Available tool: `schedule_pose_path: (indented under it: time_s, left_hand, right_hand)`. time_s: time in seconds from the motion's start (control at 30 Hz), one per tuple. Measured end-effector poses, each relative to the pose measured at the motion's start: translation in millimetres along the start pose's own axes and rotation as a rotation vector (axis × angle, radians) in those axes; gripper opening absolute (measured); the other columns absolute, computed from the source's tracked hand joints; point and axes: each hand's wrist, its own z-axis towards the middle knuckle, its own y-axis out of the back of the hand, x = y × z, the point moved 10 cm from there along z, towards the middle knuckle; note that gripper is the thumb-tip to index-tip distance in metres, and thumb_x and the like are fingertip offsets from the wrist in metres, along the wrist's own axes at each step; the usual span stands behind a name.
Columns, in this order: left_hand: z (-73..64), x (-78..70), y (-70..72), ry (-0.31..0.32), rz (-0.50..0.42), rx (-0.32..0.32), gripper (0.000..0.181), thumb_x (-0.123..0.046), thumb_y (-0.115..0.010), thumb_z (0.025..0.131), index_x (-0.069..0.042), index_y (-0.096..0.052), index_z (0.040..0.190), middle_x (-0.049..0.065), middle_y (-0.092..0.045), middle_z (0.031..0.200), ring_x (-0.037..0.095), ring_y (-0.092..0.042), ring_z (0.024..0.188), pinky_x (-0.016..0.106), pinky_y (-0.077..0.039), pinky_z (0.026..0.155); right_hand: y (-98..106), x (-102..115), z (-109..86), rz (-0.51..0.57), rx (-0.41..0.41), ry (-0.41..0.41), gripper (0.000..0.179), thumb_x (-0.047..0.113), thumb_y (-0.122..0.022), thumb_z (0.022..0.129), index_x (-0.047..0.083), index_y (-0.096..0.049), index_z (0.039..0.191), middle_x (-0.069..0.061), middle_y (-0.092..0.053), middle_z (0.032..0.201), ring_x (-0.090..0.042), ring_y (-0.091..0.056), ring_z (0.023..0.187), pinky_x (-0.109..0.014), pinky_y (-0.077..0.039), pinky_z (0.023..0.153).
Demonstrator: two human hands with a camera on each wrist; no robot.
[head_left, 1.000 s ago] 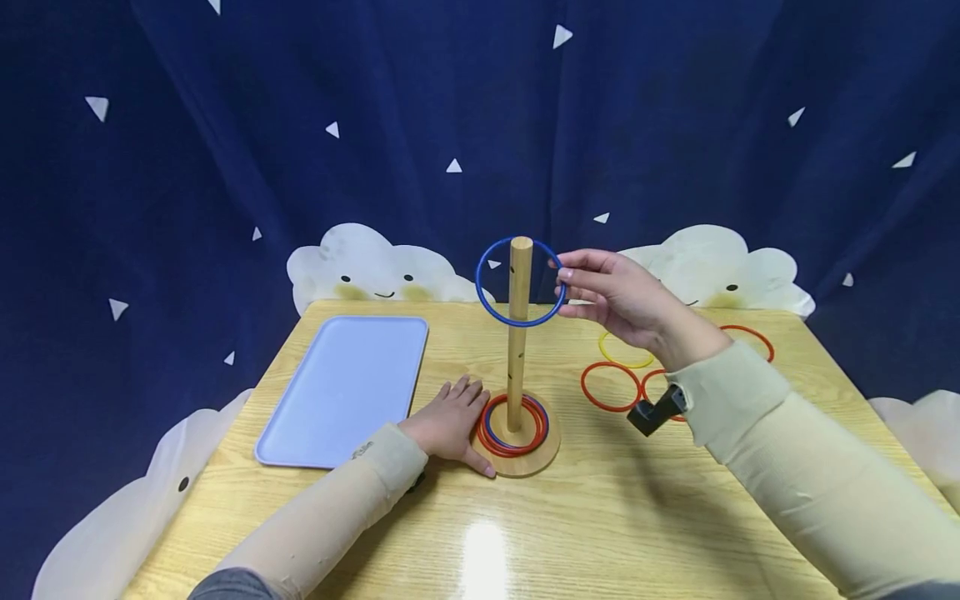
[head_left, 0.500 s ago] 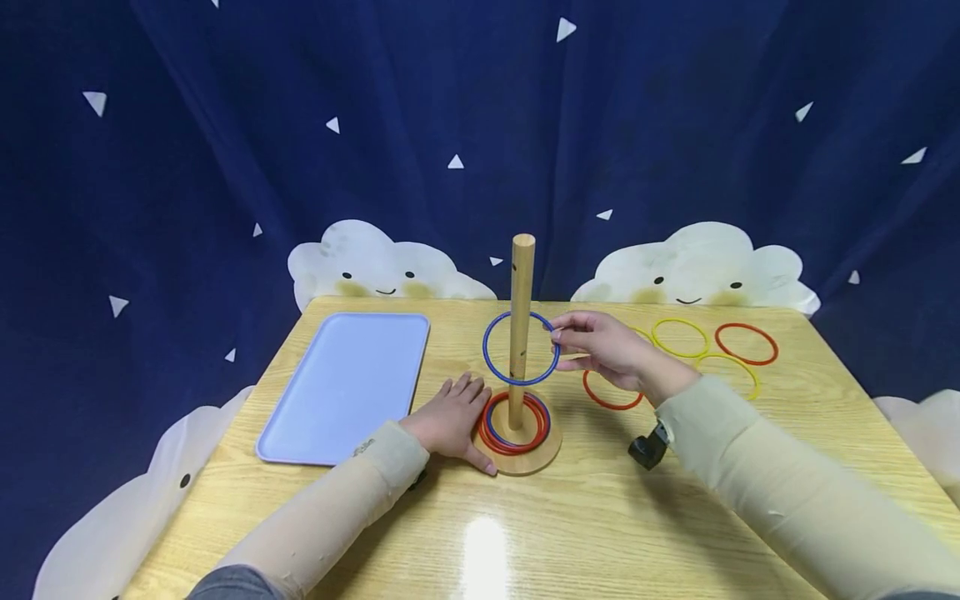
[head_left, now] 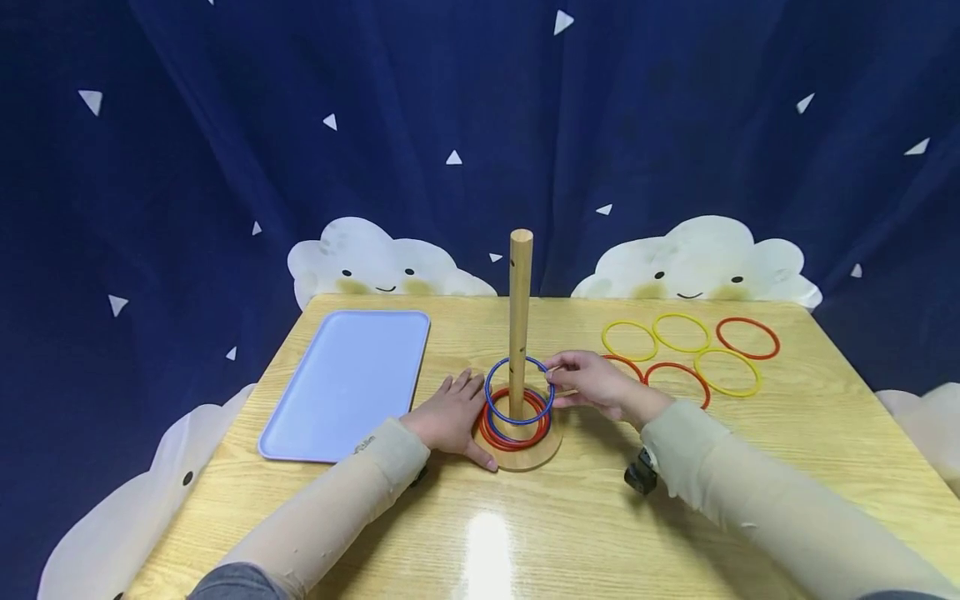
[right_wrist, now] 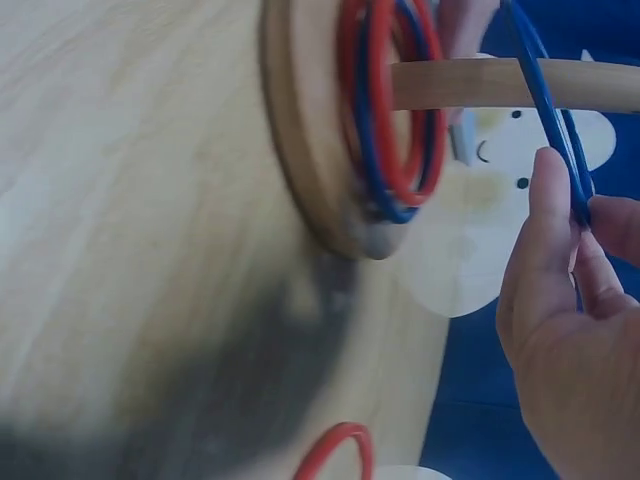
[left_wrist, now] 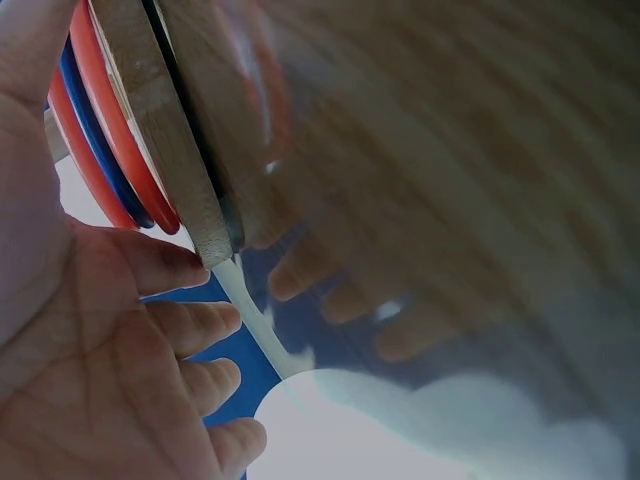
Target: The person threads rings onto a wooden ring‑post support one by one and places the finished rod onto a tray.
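Note:
My right hand (head_left: 592, 386) pinches a blue ring (right_wrist: 545, 95) at its right side. The ring encircles the lower part of an upright wooden peg (head_left: 521, 308), above the rings stacked around it. That stack has red rings (right_wrist: 380, 110) and a blue ring (left_wrist: 95, 130) between them, lying on the round wooden base (head_left: 536, 458). Against the left edge of the base rests my left hand (head_left: 452, 421), fingers spread and straight, thumb at the front. In the left wrist view its fingertips (left_wrist: 205, 325) show beside the base's rim.
Right of the peg lie loose yellow rings (head_left: 727, 392) and red rings (head_left: 777, 342) on the wooden table (head_left: 600, 533). A light blue tray (head_left: 348, 383) is at the left. Behind the table hangs a dark blue curtain (head_left: 420, 100) with white cloud shapes.
My right hand has lowered the blue ring along the peg, from near its top to just over the stack. The left hand has stayed at the base.

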Motion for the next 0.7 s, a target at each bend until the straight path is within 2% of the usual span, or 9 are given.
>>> schedule_pose_path:
  time_s: [0.23, 0.53, 0.7]
  left_hand:
    - [0.1, 1.1, 0.6, 0.003, -0.022, 0.003, 0.131, -0.078, -0.078, 0.070, -0.002, -0.027, 0.163, 0.021, -0.021, 0.168, 0.039, -0.009, 0.156, 0.053, -0.012, 0.125]
    - [0.2, 0.2, 1.6, 0.013, -0.032, 0.016, 0.131, -0.078, -0.078, 0.070, -0.003, -0.025, 0.164, 0.020, -0.019, 0.169, 0.038, -0.008, 0.157, 0.052, -0.011, 0.125]
    - [0.4, 0.5, 0.8, 0.017, -0.021, 0.015, 0.131, -0.079, -0.078, 0.070, -0.004, -0.025, 0.164, 0.019, -0.020, 0.169, 0.039, -0.009, 0.156, 0.053, -0.012, 0.125]
  right_hand:
    - [-4, -15, 1.8, -0.063, 0.010, -0.022, 0.032, -0.001, -0.051, 0.105, -0.018, -0.050, 0.133, -0.015, -0.056, 0.105, -0.016, -0.061, 0.086, -0.026, -0.060, 0.073]
    - [-5, -20, 3.2, -0.073, 0.013, -0.016, 0.034, -0.002, -0.050, 0.105, -0.020, -0.049, 0.134, -0.013, -0.057, 0.103, -0.013, -0.061, 0.082, -0.025, -0.060, 0.072]
    - [-4, -25, 7.9, -0.150, 0.025, -0.019, 0.032, -0.003, -0.050, 0.105, -0.020, -0.052, 0.132, -0.010, -0.059, 0.094, -0.012, -0.061, 0.074, -0.026, -0.059, 0.068]
